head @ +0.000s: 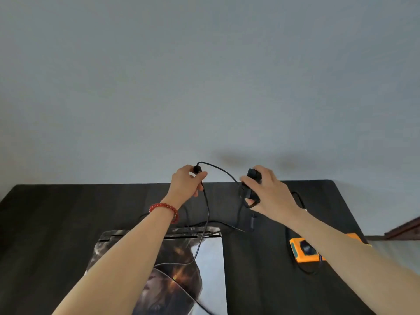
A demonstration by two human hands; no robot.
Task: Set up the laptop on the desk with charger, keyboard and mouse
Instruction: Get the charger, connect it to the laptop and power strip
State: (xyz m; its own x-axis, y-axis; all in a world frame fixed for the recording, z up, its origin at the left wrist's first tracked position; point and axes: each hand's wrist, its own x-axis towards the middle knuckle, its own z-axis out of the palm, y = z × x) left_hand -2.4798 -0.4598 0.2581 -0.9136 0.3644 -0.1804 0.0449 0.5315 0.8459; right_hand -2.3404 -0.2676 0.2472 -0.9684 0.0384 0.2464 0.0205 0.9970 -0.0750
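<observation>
Desk (56, 223): dark wooden top that fills the lower part of my view, its far edge meeting a plain pale grey wall (204, 76).
Laptop (204, 258): nearest to me, lying shut and flat on the desk between my forearms; its lid carries a printed picture, and the hinge edge faces the wall.
Cable over lid (200, 244): thin black lead that trails across the laptop lid and climbs to my left hand.
Orange device (304, 248): orange box with a dark face, on the desk to the right of the laptop, partly hidden under my right forearm; a black cord loops round its near side.
Bracelet (163, 206): red beads round my left wrist.
Left hand (185, 181): raised above the far desk edge, fingers curled shut around the charger cable; a small black plug (197, 169) shows above my thumb.
Right hand (270, 192): raised at the same height, well apart from the left, closed round the charger brick (251, 185), a black block with coiled cord bunched beneath it.
Cable span (222, 170): black lead arcing in the air from the plug in my left hand to the brick in my right.
Loose cord (252, 221): more black lead lying on the desk behind the laptop.
</observation>
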